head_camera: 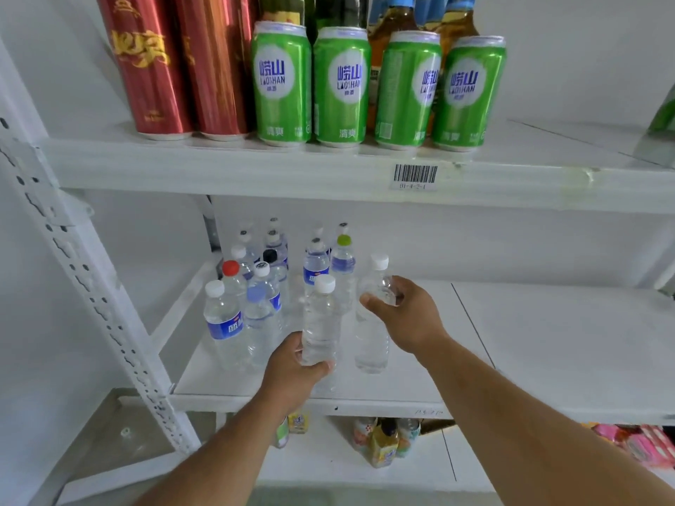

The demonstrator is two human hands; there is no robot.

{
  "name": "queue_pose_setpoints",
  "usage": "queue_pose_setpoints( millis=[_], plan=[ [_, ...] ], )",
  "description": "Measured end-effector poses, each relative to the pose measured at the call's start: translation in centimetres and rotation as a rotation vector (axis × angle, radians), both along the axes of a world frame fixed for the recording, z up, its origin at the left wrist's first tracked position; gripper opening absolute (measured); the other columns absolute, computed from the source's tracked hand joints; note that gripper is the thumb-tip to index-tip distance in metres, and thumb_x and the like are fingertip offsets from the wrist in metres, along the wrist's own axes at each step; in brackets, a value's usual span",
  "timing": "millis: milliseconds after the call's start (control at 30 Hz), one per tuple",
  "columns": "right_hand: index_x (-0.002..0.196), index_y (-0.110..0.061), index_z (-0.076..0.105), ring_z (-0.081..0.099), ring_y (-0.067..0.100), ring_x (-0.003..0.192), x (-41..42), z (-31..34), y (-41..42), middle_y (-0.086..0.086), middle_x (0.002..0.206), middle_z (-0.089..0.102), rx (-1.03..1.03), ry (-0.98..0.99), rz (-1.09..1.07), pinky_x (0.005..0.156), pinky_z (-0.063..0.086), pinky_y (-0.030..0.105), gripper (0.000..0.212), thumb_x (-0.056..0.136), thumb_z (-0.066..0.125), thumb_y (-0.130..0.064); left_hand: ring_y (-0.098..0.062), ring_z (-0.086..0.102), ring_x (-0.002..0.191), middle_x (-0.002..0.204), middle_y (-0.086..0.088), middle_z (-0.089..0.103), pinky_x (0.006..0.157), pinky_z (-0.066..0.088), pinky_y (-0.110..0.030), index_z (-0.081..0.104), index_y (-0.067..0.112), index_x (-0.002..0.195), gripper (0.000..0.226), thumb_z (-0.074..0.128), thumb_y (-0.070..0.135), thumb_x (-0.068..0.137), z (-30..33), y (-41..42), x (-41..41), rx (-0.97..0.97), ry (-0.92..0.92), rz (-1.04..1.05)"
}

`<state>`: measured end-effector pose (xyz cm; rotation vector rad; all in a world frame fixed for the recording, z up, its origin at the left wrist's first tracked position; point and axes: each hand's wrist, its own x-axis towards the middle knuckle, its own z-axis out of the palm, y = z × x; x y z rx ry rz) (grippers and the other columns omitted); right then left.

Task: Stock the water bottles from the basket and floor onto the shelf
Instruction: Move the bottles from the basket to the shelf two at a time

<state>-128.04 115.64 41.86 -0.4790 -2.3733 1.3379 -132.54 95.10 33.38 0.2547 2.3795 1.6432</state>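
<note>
Status: a cluster of water bottles (255,286) already stands at the left rear of the middle shelf (548,341). Basket and floor are out of view, so the remaining stock cannot be determined. Two clear bottles are in hand over the shelf front. My left hand (292,367) grips the base of one white-capped bottle (321,323), fingers curled round it. My right hand (405,312) grips the upper body of a second bottle (372,323), just right of the first, its base at the shelf surface.
</note>
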Motion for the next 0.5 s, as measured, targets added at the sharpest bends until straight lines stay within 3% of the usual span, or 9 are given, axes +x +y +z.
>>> queue_pose_setpoints(
  millis=[67,200,300,433,500],
  plan=[
    [0.101,-0.027,0.064,0.056,0.005,0.071,-1.5,-0.6,0.8,-0.013,0.080,0.061,-0.005,-0.011,-0.001,0.062,0.040,0.019,0.032,0.079,0.076,-0.046,0.016,0.061,0.083,0.095,0.022,0.067,0.061,0.042,-0.004,0.060,0.039,0.101,0.041,0.084,0.029,0.070,-0.5,0.8,-1.1,0.006,-0.004,0.016],
    [0.091,-0.022,0.064,0.052,0.009,0.063,-4.2,-2.2,2.2,-0.011,0.069,0.056,-0.033,-0.017,0.024,0.061,0.041,0.023,0.029,0.078,0.077,-0.045,-0.001,0.065,0.091,0.097,0.015,0.071,0.069,0.046,-0.016,0.063,0.032,0.106,0.041,0.083,0.028,0.070,-1.2,2.2,-3.3,-0.003,0.010,0.055],
    [0.086,-0.026,0.062,0.054,0.000,0.060,-6.3,-3.0,2.9,-0.017,0.067,0.058,-0.032,-0.048,0.048,0.057,0.040,0.017,0.027,0.078,0.077,-0.046,-0.006,0.065,0.093,0.099,0.012,0.070,0.073,0.049,-0.022,0.062,0.032,0.106,0.042,0.082,0.029,0.070,-1.6,3.2,-5.1,-0.016,-0.004,0.089],
    [0.083,-0.040,0.054,0.056,-0.017,0.076,-9.0,-3.9,3.4,-0.025,0.081,0.059,-0.018,-0.088,0.095,0.061,0.037,0.008,0.025,0.078,0.077,-0.047,-0.004,0.064,0.094,0.100,0.013,0.069,0.072,0.047,-0.019,0.060,0.031,0.108,0.043,0.082,0.024,0.072,-2.2,4.6,-7.4,-0.002,-0.018,0.125],
    [0.100,-0.034,0.061,0.060,-0.006,0.088,-10.3,-4.7,3.7,-0.020,0.097,0.064,-0.017,-0.117,0.117,0.073,0.045,0.017,0.030,0.078,0.077,-0.047,0.000,0.063,0.091,0.099,0.014,0.069,0.068,0.044,-0.015,0.060,0.030,0.107,0.041,0.082,0.022,0.073,-2.5,5.1,-8.3,0.007,-0.024,0.145]
  ],
)
